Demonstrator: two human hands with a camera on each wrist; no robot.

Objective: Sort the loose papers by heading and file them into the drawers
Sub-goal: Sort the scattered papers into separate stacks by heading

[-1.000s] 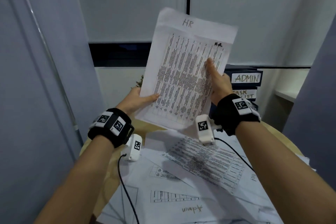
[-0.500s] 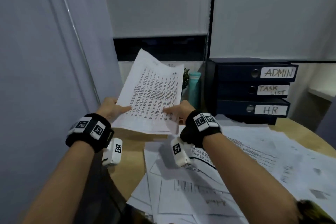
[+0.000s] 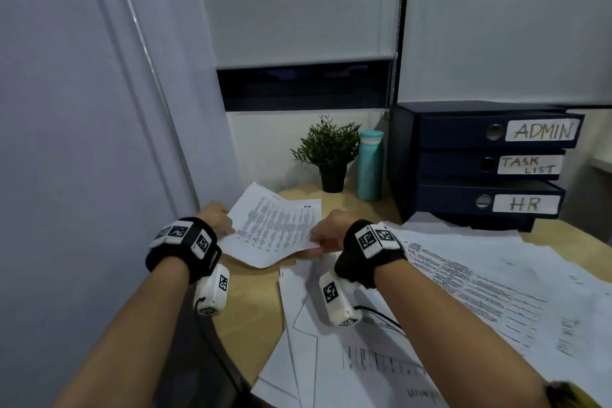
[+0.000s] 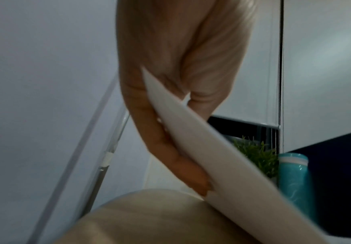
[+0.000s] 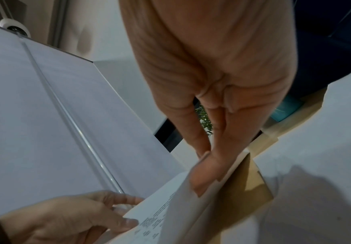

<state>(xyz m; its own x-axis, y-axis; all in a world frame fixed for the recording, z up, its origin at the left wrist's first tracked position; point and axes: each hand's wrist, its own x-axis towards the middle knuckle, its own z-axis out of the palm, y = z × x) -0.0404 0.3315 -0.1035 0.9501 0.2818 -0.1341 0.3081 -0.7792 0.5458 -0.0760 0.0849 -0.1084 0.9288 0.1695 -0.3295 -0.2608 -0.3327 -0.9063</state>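
Note:
A printed sheet headed HR hovers low and almost flat over the left part of the round wooden table. My left hand pinches its left edge, thumb on top, and the sheet slants across the left wrist view. My right hand pinches the right edge between thumb and fingers, with the same sheet seen from below in the right wrist view. The navy drawer unit stands at the back right, with drawers labelled ADMIN, TASK LIST and HR, none pulled out.
Several loose papers overlap across the right and near side of the table. A small potted plant and a teal bottle stand just left of the drawers. A grey partition runs close along the left.
Both hands brought the HR sheet down from upright at face height to low and nearly flat over the table. The drawer unit has come fully into view.

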